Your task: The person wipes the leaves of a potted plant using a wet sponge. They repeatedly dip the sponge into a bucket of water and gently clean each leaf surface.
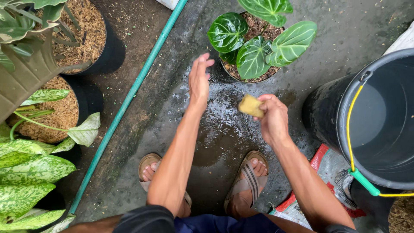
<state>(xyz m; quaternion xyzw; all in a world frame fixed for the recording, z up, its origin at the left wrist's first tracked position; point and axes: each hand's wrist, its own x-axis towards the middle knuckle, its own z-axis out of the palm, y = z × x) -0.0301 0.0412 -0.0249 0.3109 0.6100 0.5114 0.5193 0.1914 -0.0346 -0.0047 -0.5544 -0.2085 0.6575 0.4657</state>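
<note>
Sponge squeezed above wet concrete, beside a potted plant.

Head view: the right hand (272,117) closes its grip on a yellow sponge (251,105), held out clear of the sandalled feet, likely so drips land on the wet floor (215,129). The left hand (199,80) is raised, empty, fingers loosely spread, near the potted plant (254,43). A black water-filled bucket (375,121) stands to the right; a green hose (129,99) crosses the floor to the left.

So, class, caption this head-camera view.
Right hand squeezes a yellow sponge, left hand open, above wet concrete.
</note>
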